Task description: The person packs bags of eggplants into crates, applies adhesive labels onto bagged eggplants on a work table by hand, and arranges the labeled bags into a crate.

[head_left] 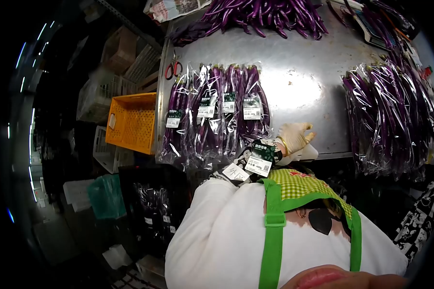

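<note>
Seen nr near edge of table (294, 91): gloved L hand (294, 137), w/ fingers (305, 126) part open, pointing R; nothing visible in grip, though can't tell re palm side; just below, a white thing (307, 153), too unclear to name; R hand not to be made out; on L sleeve, a printed label (261, 159) and handwritten tag (235, 174); best to keep both clear of bag film, prob. to avoid snags; L of hand, side by side on table, eggplant bags (252, 86), labels up, stalk ends away from body; best to smooth film before pressing on any label, keep stalks level, and lift w/ support under the middle, as long thin eggplants prob. bend or bruise if held by one end; well to R, a bagged pile (390, 115), near ends seemingly past table edge; best steadied before any added weight, to prevent slipping; at far side, loose eggplants (265, 17); far L, scissors (178, 69), best kept off film; past table's L edge, orange crate (135, 118).
</note>
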Tool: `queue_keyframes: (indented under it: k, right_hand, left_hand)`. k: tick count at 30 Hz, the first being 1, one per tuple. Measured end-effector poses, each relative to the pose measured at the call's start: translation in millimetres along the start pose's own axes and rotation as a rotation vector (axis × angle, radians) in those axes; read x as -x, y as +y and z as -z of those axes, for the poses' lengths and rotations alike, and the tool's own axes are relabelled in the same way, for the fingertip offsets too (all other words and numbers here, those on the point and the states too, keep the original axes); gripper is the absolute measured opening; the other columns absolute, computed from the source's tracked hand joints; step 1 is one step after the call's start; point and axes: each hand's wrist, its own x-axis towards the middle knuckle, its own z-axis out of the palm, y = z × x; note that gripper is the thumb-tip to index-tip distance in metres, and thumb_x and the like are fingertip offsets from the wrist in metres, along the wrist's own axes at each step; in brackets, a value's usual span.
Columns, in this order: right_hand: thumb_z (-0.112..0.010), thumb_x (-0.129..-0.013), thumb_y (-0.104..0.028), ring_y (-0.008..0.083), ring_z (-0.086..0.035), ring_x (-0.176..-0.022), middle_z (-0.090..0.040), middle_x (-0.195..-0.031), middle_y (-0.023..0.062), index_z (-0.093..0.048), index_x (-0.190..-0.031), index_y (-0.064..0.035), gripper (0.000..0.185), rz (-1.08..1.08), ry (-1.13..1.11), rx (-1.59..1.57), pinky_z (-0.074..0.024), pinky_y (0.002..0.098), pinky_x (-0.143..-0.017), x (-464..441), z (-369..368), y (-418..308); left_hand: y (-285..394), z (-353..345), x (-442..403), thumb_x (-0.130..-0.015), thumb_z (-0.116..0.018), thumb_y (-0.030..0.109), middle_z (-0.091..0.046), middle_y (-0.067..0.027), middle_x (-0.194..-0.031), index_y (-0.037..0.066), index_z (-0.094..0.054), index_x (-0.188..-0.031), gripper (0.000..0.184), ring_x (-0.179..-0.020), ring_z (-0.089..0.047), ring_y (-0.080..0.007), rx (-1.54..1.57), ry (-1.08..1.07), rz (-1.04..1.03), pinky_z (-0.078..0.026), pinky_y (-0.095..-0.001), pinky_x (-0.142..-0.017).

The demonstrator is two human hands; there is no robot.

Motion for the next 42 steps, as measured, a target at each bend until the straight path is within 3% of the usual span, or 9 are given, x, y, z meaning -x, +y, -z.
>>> queue_keyframes:
  k: [4,17,20,25,30,34,36,39,42]
  right_hand:
    - [-0.059,-0.097,-0.034,0.0121,-0.049,-0.072,-0.055,-0.079,0.0025,-0.062,-0.093,-0.0015,0.033,0.027,0.009,0.009,-0.0403,0.0295,-0.066,2,10,-42]
    - [-0.061,-0.096,-0.033,0.0117,-0.043,-0.064,-0.049,-0.07,0.0011,-0.061,-0.09,-0.0007,0.033,0.216,0.057,-0.222,-0.0367,0.0305,-0.06,68,46,-300]
    - [-0.063,-0.094,-0.032,0.0165,-0.047,-0.067,-0.056,-0.074,0.0077,-0.064,-0.092,0.0004,0.033,0.057,-0.098,-0.222,-0.0387,0.0328,-0.061,130,15,-387]
    - [-0.075,-0.078,-0.038,0.0299,-0.055,-0.074,-0.055,-0.085,0.0123,-0.062,-0.085,-0.0059,0.036,0.315,0.067,-0.303,-0.0431,0.0412,-0.062,262,-118,-461]
    - [-0.077,-0.075,-0.036,0.0314,-0.045,-0.103,-0.053,-0.099,0.0112,-0.061,-0.101,-0.0065,0.043,0.404,-0.423,-0.325,-0.0346,0.0438,-0.087,350,-167,-475]
    - [-0.072,-0.083,-0.025,0.0292,-0.056,-0.101,-0.06,-0.105,0.012,-0.059,-0.113,-0.0029,0.039,0.347,-0.226,-0.665,-0.0437,0.0387,-0.089,334,-138,-462]
    - [-0.065,-0.092,-0.022,0.0156,-0.057,-0.111,-0.062,-0.118,0.0059,-0.057,-0.123,-0.0013,0.038,-0.104,-0.921,-1.481,-0.0459,0.0283,-0.094,324,-108,-455]
    - [-0.064,-0.094,-0.022,0.0129,-0.057,-0.108,-0.062,-0.114,0.0058,-0.058,-0.118,-0.0009,0.032,0.133,-1.129,-1.507,-0.0454,0.027,-0.093,329,-83,-459]
    - [-0.065,-0.094,-0.021,0.012,-0.056,-0.107,-0.062,-0.107,0.0036,-0.059,-0.111,-0.0006,0.027,-0.032,-1.208,-1.464,-0.0448,0.027,-0.093,332,-93,-450]
  left_hand:
    - [10,39,9,-0.093,-0.059,0.039,-0.062,-0.0095,-0.06,0.011,-0.07,-0.104,0.032,-0.058,-0.063,-0.0267,0.032,-0.132,0.265,-0.05,-0.0368,-0.057]
    - [-5,39,7,-0.088,-0.071,0.017,-0.066,-0.0085,-0.066,0.005,-0.073,-0.096,0.014,-0.053,-0.06,-0.0113,0.264,0.068,0.027,-0.046,-0.0256,-0.048]
    - [3,29,4,-0.087,-0.071,0.013,-0.07,-0.0092,-0.073,0.003,-0.072,-0.097,0.014,-0.058,-0.064,-0.0125,0.403,0.072,-0.111,-0.05,-0.0246,-0.053]
    - [22,28,10,-0.086,-0.071,0.008,-0.072,-0.012,-0.08,0.002,-0.072,-0.098,0.014,-0.065,-0.067,-0.0137,0.544,-0.054,-0.122,-0.052,-0.0241,-0.059]
    - [33,32,14,-0.085,-0.071,0.004,-0.072,-0.0111,-0.082,0.0,-0.072,-0.098,0.013,-0.067,-0.065,-0.0098,0.538,-0.132,-0.16,-0.051,-0.0239,-0.06]
    - [34,35,9,-0.089,-0.07,0.009,-0.073,-0.0087,-0.082,0.0,-0.073,-0.098,0.013,-0.062,-0.064,-0.0103,0.599,-0.061,0.001,-0.052,-0.0223,-0.056]
    - [36,35,-3,-0.095,-0.062,0.012,-0.073,-0.0112,-0.096,-0.001,-0.072,-0.1,0.016,-0.082,-0.067,-0.0109,0.773,0.006,0.005,-0.055,-0.0245,-0.072]
    - [38,39,-29,-0.094,-0.063,0.016,-0.073,-0.0136,-0.099,0.001,-0.071,-0.098,0.017,-0.089,-0.07,-0.0154,0.915,0.137,0.002,-0.058,-0.0265,-0.075]
    - [31,43,-39,-0.096,-0.061,0.018,-0.073,-0.0106,-0.094,0.003,-0.071,-0.099,0.018,-0.075,-0.063,-0.0111,0.766,0.269,0.117,-0.051,-0.0214,-0.06]
